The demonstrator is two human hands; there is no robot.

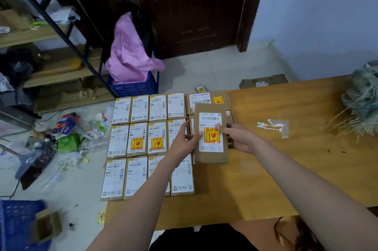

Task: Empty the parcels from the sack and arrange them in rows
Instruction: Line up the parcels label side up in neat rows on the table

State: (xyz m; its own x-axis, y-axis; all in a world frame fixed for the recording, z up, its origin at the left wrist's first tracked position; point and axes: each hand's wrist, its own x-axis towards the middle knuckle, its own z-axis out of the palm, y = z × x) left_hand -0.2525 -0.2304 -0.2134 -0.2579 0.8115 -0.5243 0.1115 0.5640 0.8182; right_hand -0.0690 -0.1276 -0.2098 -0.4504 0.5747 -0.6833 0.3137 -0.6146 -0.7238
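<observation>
Between my two hands sits a brown parcel (211, 136), label up: my left hand (185, 142) grips its left edge, my right hand (238, 138) its right, above the rows of parcels (141, 140) left of them on the table (286, 169).

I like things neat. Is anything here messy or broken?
Yes. The table has a torn white scrape on its top, and rubbish lies scattered on the floor left of the neat parcels.

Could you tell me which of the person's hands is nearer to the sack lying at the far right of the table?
Right. The right hand grips the held parcel on its sack-facing side, while the left hand holds the opposite edge, farther from the sack.
</observation>
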